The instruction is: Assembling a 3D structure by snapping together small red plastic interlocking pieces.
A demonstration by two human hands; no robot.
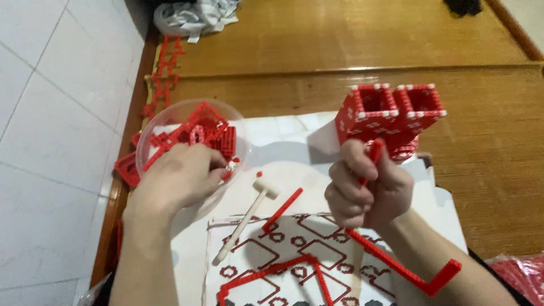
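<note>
Forearms: both enter from the bottom edge, closest to the lens, left one bare up to the wrist.
Floor: white tiles (51, 141), left third of frame.
Loose red frames: chain of linked pieces (163, 73) along the wooden edge, upper left.
Bowl: clear plastic bowl (148, 136), left of centre, partly filled with small red block pieces (207, 127).
Left hand: left hand (180, 177) palm down over the bowl's near rim, fingers curled together onto the pieces; exactly which piece it pinches, cannot tell.
Mallet: small white mallet (243, 221) lying on the paper, centre, head toward the bowl, untouched.
Pattern sheet: white sheet with red printed outlines (294, 243), lower centre, under several thin red strips (281, 209).
Right hand: right hand (367, 190) closed in a fist around the lower part of the red block tower (391, 116), thumb pressed up against it.
Tower position: held up off the mat, upper centre-right, two open square cells facing the camera.
Bent strip: long red L-shaped strip (405, 263) beside the right wrist, lower right.
Handling: judged light, rigid but snap-fit, so likely to pop apart if squeezed on the thin walls; grip low at the solid base, as now.
Surface: woven mat (493, 170) right side, wooden board behind.
</note>
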